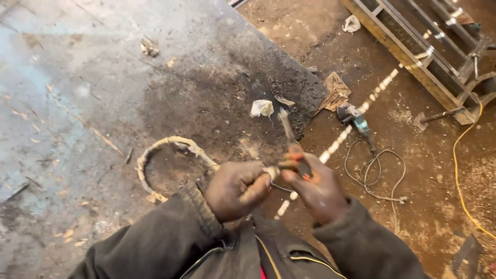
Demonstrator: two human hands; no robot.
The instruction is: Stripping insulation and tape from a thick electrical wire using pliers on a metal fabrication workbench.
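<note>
My left hand (235, 188) is closed around the end of a pale, cloth-wrapped cable (170, 142) that loops on the concrete floor to the left. My right hand (315, 188) grips pliers with orange handles (294, 150), their metal jaws pointing up and away. The two hands meet at the cable's end, where a short bit of thin wire shows between them. Both arms wear dark jacket sleeves.
An angle grinder (356, 121) with a coiled grey cord (377, 175) lies on the dirt floor to the right. A metal frame (423, 57) stands at the upper right, a yellow cable (460, 170) beside it. Crumpled white paper (262, 107) and cardboard scraps (336, 88) lie nearby.
</note>
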